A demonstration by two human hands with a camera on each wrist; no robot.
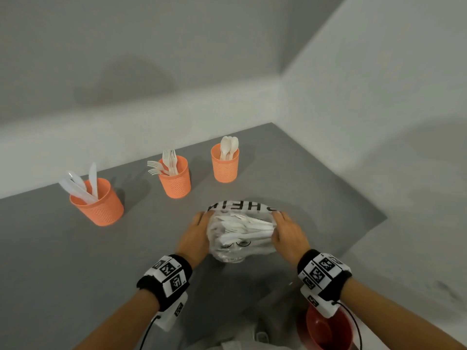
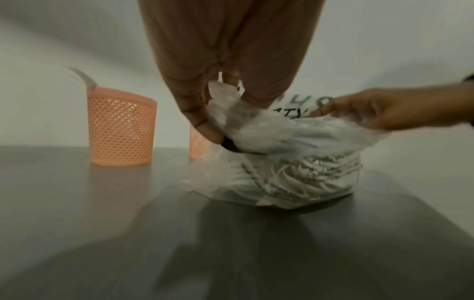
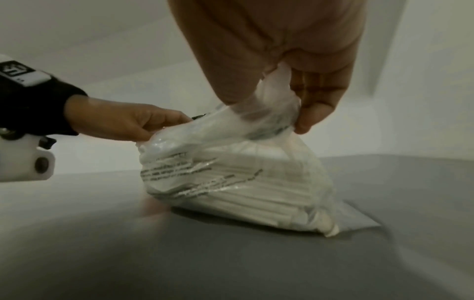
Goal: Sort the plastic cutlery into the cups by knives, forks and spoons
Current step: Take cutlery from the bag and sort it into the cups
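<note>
A clear plastic bag point(image 1: 240, 233) full of white cutlery lies on the grey table point(image 1: 63, 248). My left hand point(image 1: 195, 233) pinches the bag's left edge and my right hand point(image 1: 286, 233) pinches its right edge, both seen closer as left hand point(image 2: 205, 113) and right hand point(image 3: 302, 113) on the bag point(image 3: 238, 182). Three orange mesh cups stand behind: one with knives point(image 1: 98, 204), one with forks point(image 1: 174, 178), one with spoons point(image 1: 225, 162). The knife cup point(image 2: 121, 130) also shows in the left wrist view.
A red bowl point(image 1: 326, 329) sits below my right wrist at the table's near edge. White walls meet in a corner behind the cups. The grey mat's right corner point(image 1: 379, 218) ends beside the bag.
</note>
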